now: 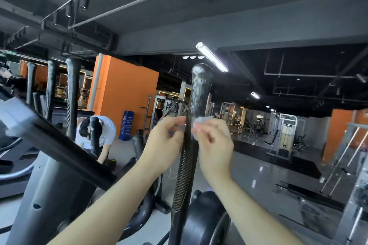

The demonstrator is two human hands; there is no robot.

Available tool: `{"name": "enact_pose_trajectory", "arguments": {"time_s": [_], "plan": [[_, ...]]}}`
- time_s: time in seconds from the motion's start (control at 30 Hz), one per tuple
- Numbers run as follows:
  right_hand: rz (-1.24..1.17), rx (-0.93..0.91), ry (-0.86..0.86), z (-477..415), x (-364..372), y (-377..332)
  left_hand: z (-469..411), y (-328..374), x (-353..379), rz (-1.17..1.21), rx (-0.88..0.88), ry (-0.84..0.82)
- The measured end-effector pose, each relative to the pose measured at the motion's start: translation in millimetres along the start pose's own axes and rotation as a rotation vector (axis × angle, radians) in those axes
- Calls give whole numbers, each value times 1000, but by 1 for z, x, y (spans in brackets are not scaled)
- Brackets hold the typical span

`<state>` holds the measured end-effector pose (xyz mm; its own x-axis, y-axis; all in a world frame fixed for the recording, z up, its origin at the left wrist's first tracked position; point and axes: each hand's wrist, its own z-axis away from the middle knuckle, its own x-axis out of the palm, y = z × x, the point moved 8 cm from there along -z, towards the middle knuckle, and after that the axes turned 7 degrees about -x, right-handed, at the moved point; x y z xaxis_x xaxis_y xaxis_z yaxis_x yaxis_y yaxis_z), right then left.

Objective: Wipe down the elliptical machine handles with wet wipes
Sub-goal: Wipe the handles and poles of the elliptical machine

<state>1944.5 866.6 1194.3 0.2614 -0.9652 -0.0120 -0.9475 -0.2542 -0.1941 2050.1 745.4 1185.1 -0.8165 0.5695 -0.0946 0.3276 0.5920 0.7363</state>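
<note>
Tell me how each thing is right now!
Handle, upright, between both hands.
Wipe, pinched against the handle's right side.
Right hand, pinching the wipe.
Left hand, curled at the handle's left side; grip unclear.
Ceiling light, on.

Blurred wet wipe (199, 127); I cannot tell its extent behind the handle (199, 93), whose base the lower edge crops
</note>
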Motion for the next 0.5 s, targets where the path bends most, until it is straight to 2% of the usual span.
{"name": "enact_pose_trajectory", "arguments": {"time_s": [0.1,0.33,0.5], "plan": [[41,-14,-25,-14,1,-3,-5,2,-2,13,-6,0],[66,-81,119,-118,7,-41,-27,23,1,38,27,34],[30,-53,176,-127,4,-36,-29,24,4,86,28,-3]]}}
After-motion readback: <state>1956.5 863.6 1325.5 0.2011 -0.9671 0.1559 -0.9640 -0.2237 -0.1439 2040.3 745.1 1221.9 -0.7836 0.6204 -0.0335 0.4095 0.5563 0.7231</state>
